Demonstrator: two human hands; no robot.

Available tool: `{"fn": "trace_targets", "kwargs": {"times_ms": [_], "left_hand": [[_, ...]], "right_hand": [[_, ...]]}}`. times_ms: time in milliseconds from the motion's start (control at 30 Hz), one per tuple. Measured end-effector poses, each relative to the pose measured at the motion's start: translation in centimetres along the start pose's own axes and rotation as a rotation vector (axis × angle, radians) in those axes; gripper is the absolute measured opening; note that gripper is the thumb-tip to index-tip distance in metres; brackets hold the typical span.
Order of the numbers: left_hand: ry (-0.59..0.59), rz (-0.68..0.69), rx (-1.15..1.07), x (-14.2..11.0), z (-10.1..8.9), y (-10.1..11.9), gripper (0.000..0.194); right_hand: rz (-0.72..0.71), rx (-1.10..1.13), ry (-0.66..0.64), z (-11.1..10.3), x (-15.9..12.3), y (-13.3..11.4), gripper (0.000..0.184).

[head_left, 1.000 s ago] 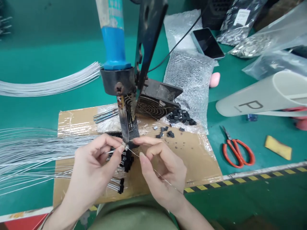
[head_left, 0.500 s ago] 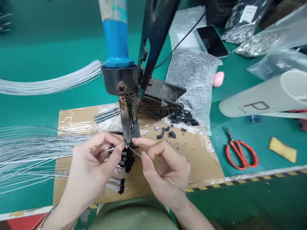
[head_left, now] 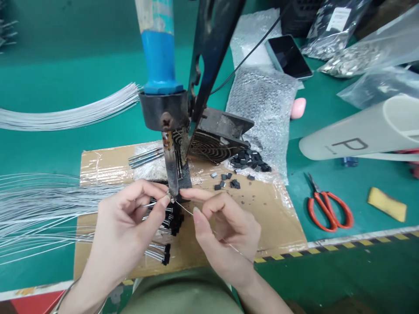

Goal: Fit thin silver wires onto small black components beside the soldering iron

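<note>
Under the tip of a mounted soldering iron (head_left: 170,168) with a blue handle, both hands meet. My left hand (head_left: 131,218) is closed in a pinch on a thin wire, whose small end piece sits right at the iron's tip and is partly hidden by the fingers. Between thumb and fingers my right hand (head_left: 225,226) grips a strand of solder wire (head_left: 184,208) that runs up to the same spot. Below the hands lie wires with black connectors (head_left: 166,254) on their ends. The long grey wires (head_left: 49,200) trail off to the left.
Cardboard (head_left: 275,218) covers the work area. Behind the iron stand a fan (head_left: 216,144) and a pile of black connector shells (head_left: 250,161). To the right lie red-handled pliers (head_left: 329,209), a yellow sponge (head_left: 386,204), a white cup (head_left: 356,131) and a phone (head_left: 290,56). A wire bundle (head_left: 65,115) rests at left.
Both hands keep almost the same position at the iron's tip. The view has shifted very slightly.
</note>
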State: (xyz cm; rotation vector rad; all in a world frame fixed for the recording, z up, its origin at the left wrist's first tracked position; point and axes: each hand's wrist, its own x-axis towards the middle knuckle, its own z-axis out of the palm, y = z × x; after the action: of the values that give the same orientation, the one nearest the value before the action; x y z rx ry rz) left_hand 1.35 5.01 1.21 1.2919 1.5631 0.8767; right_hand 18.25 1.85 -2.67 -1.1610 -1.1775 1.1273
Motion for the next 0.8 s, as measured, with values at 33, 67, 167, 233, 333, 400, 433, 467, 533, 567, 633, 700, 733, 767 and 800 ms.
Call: {"fn": "trace_targets", "kwargs": {"times_ms": [33,67,167,233,333,400,433,467,533,567,633,700,733,767,800], "left_hand": [[-0.002,0.003,0.001,-0.02,-0.03,-0.01,0.009],[-0.004,0.004,0.002,-0.04,-0.07,-0.04,0.009],[-0.016,-0.007,0.007,-0.12,-0.22,-0.18,0.008],[-0.022,-0.016,0.004,-0.16,-0.29,-0.27,0.007],[-0.020,-0.019,-0.002,-0.19,-0.34,-0.38,0.006],[-0.015,-0.013,-0.004,-0.19,-0.35,-0.43,0.007],[-0.013,-0.010,-0.006,-0.18,-0.35,-0.45,0.007],[-0.014,-0.010,-0.007,-0.16,-0.34,-0.47,0.007],[-0.014,-0.011,-0.006,-0.11,-0.32,-0.48,0.007],[-0.014,-0.011,-0.005,-0.08,-0.30,-0.48,0.007],[-0.014,-0.009,0.002,-0.03,-0.27,-0.46,0.007],[-0.016,-0.006,0.008,-0.03,-0.25,-0.43,0.008],[-0.019,-0.006,0.013,-0.04,-0.25,-0.42,0.008],[-0.018,-0.006,0.016,-0.07,-0.26,-0.42,0.008],[-0.020,-0.006,0.019,-0.11,-0.27,-0.42,0.008]], "right_hand": [[-0.004,0.002,0.001,0.00,0.00,0.04,0.021],[-0.009,0.003,0.000,0.00,0.00,0.07,0.021],[-0.020,0.010,-0.004,0.06,0.02,0.12,0.022],[-0.020,0.017,-0.005,0.12,0.05,0.11,0.024],[-0.021,0.019,0.001,0.21,0.11,0.05,0.025],[-0.025,0.019,0.005,0.29,0.15,0.05,0.025],[-0.028,0.020,0.007,0.33,0.17,0.06,0.025],[-0.029,0.020,0.008,0.38,0.19,0.07,0.025],[-0.032,0.020,0.011,0.46,0.20,0.10,0.025],[-0.036,0.016,0.014,0.49,0.19,0.10,0.025],[-0.042,0.006,0.022,0.51,0.14,0.09,0.025],[-0.047,-0.010,0.030,0.46,0.06,0.06,0.025],[-0.047,-0.015,0.030,0.42,0.03,0.05,0.025],[-0.047,-0.019,0.029,0.38,-0.01,0.05,0.025],[-0.049,-0.021,0.025,0.35,-0.04,0.06,0.025]]}}
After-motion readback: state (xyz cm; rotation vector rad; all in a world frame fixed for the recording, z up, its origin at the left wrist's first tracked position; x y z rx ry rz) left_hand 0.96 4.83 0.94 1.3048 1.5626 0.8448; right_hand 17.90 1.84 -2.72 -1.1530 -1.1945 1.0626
